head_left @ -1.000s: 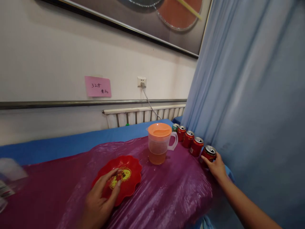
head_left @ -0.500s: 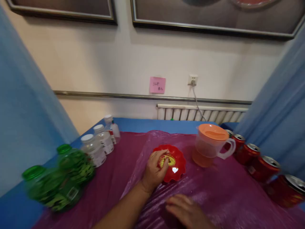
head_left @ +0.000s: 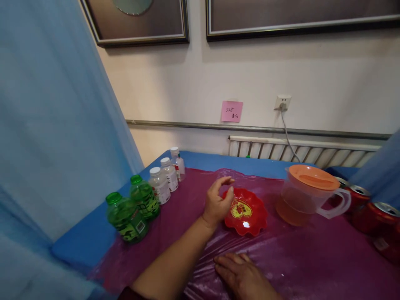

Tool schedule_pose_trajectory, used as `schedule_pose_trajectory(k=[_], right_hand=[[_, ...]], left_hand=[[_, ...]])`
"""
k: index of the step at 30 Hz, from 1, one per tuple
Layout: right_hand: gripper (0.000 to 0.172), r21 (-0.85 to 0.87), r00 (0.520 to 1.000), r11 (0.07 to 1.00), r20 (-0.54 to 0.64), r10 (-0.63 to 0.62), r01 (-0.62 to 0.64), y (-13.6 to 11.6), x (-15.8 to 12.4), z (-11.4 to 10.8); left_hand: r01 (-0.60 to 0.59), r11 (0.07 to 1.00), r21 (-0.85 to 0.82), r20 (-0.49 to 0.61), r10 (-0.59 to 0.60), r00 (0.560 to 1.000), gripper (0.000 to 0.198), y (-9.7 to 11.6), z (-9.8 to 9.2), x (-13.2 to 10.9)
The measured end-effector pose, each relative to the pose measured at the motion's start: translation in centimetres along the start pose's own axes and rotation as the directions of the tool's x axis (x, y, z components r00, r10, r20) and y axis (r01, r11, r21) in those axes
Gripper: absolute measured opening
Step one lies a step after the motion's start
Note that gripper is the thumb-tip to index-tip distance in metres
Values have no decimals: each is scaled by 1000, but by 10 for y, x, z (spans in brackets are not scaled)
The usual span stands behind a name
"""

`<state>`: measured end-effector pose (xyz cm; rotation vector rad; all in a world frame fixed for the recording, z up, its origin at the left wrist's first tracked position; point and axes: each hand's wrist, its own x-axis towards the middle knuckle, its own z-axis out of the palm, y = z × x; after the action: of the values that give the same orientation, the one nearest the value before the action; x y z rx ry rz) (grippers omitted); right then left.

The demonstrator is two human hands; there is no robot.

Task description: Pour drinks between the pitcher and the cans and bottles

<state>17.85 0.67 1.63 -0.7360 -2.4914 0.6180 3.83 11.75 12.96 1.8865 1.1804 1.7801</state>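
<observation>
A red plate (head_left: 258,212) with a scalloped rim and a yellow printed middle lies on the purple plastic sheet (head_left: 184,221). My left hand (head_left: 218,202) is raised at the plate's left edge, thumb and fingers apart in a curve, with nothing between them. Whether it touches the rim I cannot tell. Nearer to me, my right hand (head_left: 242,273) lies flat on the sheet, its fingers stretched out to the left. To the right of the plate stands a clear pitcher (head_left: 300,198) with an orange lid and some amber liquid low inside.
Along the left stand green bottles (head_left: 128,221) and white-capped clear bottles (head_left: 160,186) in a row. Red cans (head_left: 379,225) line the right side. Blue curtains (head_left: 62,104) hang on both sides. A radiator (head_left: 315,152) is behind the blue table (head_left: 90,225).
My view has turned left, so everything appears further right. My left hand has moved from over the plate to its left edge. My right hand stays low on the sheet.
</observation>
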Motion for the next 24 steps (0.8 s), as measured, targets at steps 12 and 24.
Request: schedule_pose_trajectory(k=[12, 24], right_hand=[[78, 1, 997, 999, -62, 46, -46, -1, 6, 13], [44, -136, 987, 991, -159, -29, 7, 11, -25, -49]], left_hand=[[219, 976, -13, 26, -219, 975, 28, -16, -13, 23], [389, 908, 154, 204, -415, 887, 55, -39, -41, -24]])
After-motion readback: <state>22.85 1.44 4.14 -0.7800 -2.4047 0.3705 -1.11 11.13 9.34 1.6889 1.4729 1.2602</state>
